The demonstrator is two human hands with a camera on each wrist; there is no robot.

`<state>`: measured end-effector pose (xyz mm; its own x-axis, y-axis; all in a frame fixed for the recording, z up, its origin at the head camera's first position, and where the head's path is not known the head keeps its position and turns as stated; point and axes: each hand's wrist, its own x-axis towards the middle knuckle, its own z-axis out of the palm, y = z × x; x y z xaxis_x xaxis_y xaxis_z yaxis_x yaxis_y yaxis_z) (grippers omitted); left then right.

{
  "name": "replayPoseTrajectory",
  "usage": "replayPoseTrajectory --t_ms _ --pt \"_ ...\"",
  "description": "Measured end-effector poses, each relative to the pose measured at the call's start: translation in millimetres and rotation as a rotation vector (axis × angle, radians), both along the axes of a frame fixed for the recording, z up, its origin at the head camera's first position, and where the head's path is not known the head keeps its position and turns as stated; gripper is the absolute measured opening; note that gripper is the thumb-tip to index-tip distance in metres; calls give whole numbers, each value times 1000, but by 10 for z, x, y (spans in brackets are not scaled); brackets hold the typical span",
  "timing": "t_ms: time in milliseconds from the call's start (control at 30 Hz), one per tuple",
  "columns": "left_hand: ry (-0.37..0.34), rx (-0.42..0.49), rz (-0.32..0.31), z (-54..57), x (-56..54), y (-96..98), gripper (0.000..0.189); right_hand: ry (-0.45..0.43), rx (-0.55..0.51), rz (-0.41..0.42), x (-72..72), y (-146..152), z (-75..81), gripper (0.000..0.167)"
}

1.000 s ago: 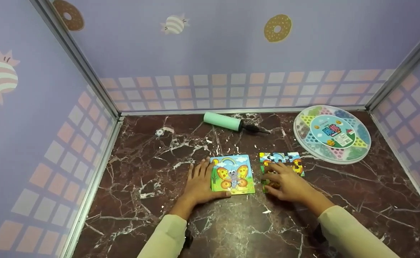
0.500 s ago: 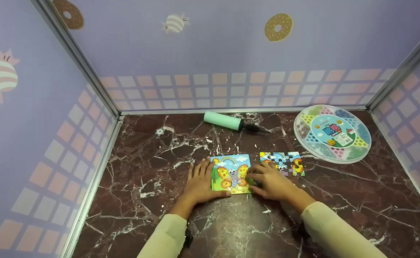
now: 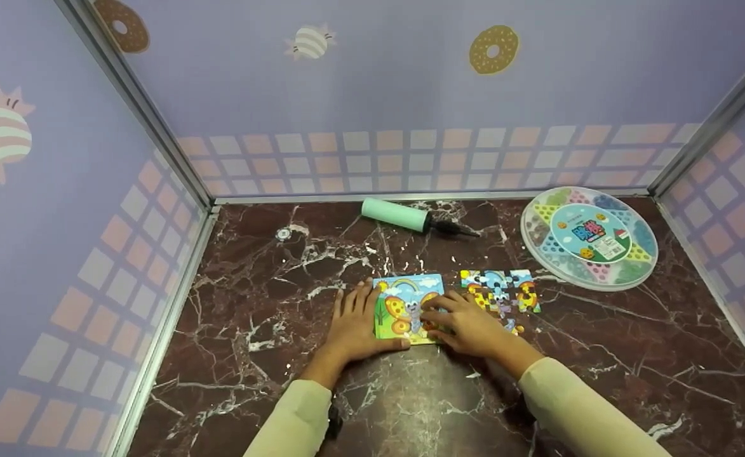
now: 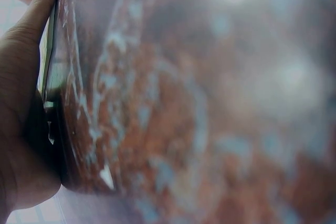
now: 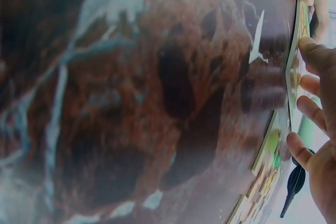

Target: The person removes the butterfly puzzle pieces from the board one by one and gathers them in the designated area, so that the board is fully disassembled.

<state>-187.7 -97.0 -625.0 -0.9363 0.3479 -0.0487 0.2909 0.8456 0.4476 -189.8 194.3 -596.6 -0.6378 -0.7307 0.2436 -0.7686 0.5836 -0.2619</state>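
A square card (image 3: 404, 289) with a butterfly picture lies on the dark marbled table. My left hand (image 3: 354, 325) rests along its left side, fingers straight and thumb at the near edge. Over the card's right half is my right hand (image 3: 472, 327), hiding part of the butterfly. In the right wrist view its fingers (image 5: 311, 109) are spread, fingertips at the card's face. Right of the card lies a jigsaw puzzle (image 3: 499, 296) of the same butterfly, with small gaps between pieces; my right hand hides its lower left. The left wrist view shows the card's edge (image 4: 48, 51) beside my thumb.
A mint-green hand pump (image 3: 394, 214) with a black nozzle lies behind the card. At the back right stands a round Chinese checkers box (image 3: 591, 238). A small round disc (image 3: 283, 235) sits at the back left. Patterned walls (image 3: 385, 76) enclose the table.
My right hand has moved left from the puzzle onto the butterfly card's right half, uncovering more puzzle pieces. The left hand has stayed at the card's left side.
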Motion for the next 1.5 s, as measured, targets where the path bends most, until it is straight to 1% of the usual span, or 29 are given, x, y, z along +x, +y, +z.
replayPoseTrajectory --t_ms 100,233,333,433,533,800,1033,1167,1267,1367,1500 --pt "-2 -1 -1 3 1 -2 137 -11 1 -6 9 -11 -11 33" --pt "-3 9 -10 22 0 -6 137 -26 -14 -3 21 -21 -9 28" --pt "-8 16 -10 23 -1 -7 137 -18 -29 5 27 -26 -13 24" --pt "-10 19 -6 13 -2 -7 138 9 -45 14 32 -36 -19 21" --pt "-5 24 -5 10 -1 -7 139 32 -73 20 31 -44 -30 20" --pt "10 14 -5 -13 -7 -10 139 21 -106 -5 42 -45 -25 18" --pt "5 8 -6 -10 -3 -9 138 -22 -114 -31 42 -59 -29 22" --pt "1 11 -3 -9 -3 -8 137 -46 -93 -45 49 -66 -12 26" --pt "4 15 -2 19 8 1 135 -64 -71 -54 56 -71 1 29" --pt "6 8 -1 46 16 12 134 -74 -58 -59 60 -77 5 30" --pt "12 -9 3 64 23 21 134 -57 -61 -56 57 -88 -2 29"
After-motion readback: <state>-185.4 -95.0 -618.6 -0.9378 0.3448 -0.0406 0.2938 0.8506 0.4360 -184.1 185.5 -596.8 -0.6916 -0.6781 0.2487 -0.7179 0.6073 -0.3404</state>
